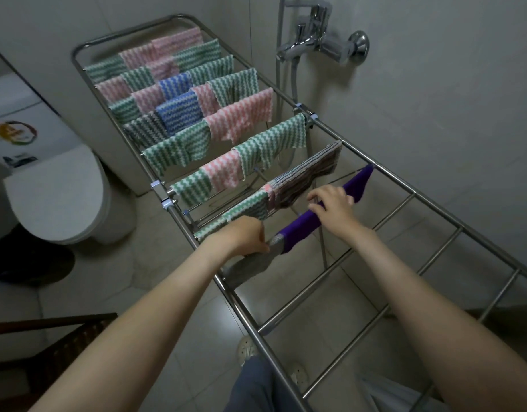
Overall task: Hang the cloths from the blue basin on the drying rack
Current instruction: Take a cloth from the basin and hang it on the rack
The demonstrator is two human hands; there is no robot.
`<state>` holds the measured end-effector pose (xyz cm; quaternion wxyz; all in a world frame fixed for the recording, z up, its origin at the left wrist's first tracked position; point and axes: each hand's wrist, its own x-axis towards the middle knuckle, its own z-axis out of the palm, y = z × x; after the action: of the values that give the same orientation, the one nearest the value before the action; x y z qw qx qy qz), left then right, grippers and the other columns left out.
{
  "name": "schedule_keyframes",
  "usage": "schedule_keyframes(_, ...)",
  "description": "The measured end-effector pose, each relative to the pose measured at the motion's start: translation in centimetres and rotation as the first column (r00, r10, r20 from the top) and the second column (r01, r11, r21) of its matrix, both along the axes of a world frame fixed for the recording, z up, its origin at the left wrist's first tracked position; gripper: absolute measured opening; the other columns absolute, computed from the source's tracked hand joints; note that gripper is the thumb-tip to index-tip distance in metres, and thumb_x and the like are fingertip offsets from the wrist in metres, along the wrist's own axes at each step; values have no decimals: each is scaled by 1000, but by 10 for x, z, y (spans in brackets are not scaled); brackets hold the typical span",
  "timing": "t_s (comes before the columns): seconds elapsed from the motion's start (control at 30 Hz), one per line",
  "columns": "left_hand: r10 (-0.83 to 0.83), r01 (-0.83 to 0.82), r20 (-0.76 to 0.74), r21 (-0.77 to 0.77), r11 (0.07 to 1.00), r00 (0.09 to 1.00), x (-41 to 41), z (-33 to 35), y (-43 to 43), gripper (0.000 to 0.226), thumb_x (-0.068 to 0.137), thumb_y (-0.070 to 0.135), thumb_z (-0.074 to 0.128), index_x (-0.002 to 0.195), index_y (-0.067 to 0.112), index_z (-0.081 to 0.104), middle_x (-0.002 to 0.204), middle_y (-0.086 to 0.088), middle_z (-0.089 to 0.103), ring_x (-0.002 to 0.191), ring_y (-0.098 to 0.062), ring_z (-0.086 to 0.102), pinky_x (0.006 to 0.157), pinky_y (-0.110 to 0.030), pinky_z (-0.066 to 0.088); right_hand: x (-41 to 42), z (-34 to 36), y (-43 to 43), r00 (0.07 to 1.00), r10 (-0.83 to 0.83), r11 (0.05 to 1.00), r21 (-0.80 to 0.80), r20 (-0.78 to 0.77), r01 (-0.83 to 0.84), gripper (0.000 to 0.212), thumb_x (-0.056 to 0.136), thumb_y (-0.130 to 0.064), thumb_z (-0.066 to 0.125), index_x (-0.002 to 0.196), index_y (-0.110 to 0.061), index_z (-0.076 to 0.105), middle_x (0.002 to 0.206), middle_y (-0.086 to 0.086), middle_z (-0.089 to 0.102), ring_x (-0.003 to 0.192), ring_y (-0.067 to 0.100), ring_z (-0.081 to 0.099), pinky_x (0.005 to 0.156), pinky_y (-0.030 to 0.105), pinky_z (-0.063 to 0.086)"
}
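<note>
A steel drying rack (289, 313) runs from the near right to the far left. Its far rails carry several striped cloths (241, 117) in green, pink, blue and grey. Over the nearest used rail lie a purple cloth (301, 224) and a grey cloth (250, 266) side by side. My left hand (244, 236) pinches the grey cloth at its top edge beside the purple one. My right hand (332, 203) rests on the purple cloth on the rail, fingers curled over it. The blue basin is not in view.
A white toilet (57, 194) with its lid down stands left of the rack. A chrome shower mixer (321, 40) and hose sit on the tiled wall behind. A dark wooden stool edge (57, 346) is at the lower left. Three near rails are bare.
</note>
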<state>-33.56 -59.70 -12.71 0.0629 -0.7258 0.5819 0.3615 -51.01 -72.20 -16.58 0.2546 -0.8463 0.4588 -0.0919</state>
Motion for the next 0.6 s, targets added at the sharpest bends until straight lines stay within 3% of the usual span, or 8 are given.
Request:
schedule_keyframes(0.1, -8, 8, 7, 27, 1000, 1000, 4, 2, 0, 25, 87, 25, 63, 90, 1, 71, 91, -13, 72, 82, -25, 68, 61, -26, 45, -5, -4, -5, 975, -201, 979, 12, 93, 201, 26, 90, -15, 59, 113, -5, 56, 121, 13, 50, 118, 31, 39, 99, 39, 32)
schedule_keyframes(0.2, -9, 9, -5, 88, 996, 1000, 7, 4, -3, 24, 88, 24, 63, 92, 1, 71, 92, -12, 73, 74, -21, 66, 52, -21, 45, -5, -1, -7, 895, -393, 920, 88, 211, 383, 24, 90, -15, 59, 108, -2, 52, 116, 15, 48, 108, 31, 47, 95, 38, 40)
schedule_keyframes(0.3, 21, -19, -20, 101, 995, 1000, 4, 6, -9, 29, 91, 28, 59, 94, 1, 70, 92, -12, 73, 68, -19, 64, 62, -25, 52, -3, 2, -10, 813, -549, 832, 216, 193, 510, 22, 94, -22, 54, 104, -2, 51, 112, 15, 54, 98, 29, 55, 84, 33, 43)
schedule_keyframes(0.4, 64, -63, -52, 22, 998, 997, -4, 6, -15, 36, 92, 35, 56, 94, 0, 67, 89, -13, 71, 74, -24, 67, 70, -32, 54, -1, -1, -11, 790, -603, 766, 356, 111, 535, 21, 95, -30, 48, 83, -14, 53, 101, 18, 65, 88, 33, 64, 78, 41, 54)
schedule_keyframes(0.47, 36, -36, -36, 3, 999, 999, -11, 6, -20, 34, 90, 30, 59, 92, -2, 68, 84, -14, 70, 70, -25, 64, 65, -33, 52, -1, -2, -12, 783, -613, 757, 364, 108, 542, 20, 95, -29, 48, 85, -13, 57, 100, 14, 65, 90, 32, 63, 81, 42, 53)
schedule_keyframes(0.6, -82, 77, 51, 93, 993, 995, -17, 8, -28, 32, 88, 29, 61, 85, -1, 71, 74, -7, 64, 62, -19, 56, 62, -27, 43, -4, -3, -15, 775, -618, 766, 324, 132, 556, 18, 96, -21, 45, 95, -10, 59, 96, 8, 60, 90, 24, 57, 73, 30, 43)
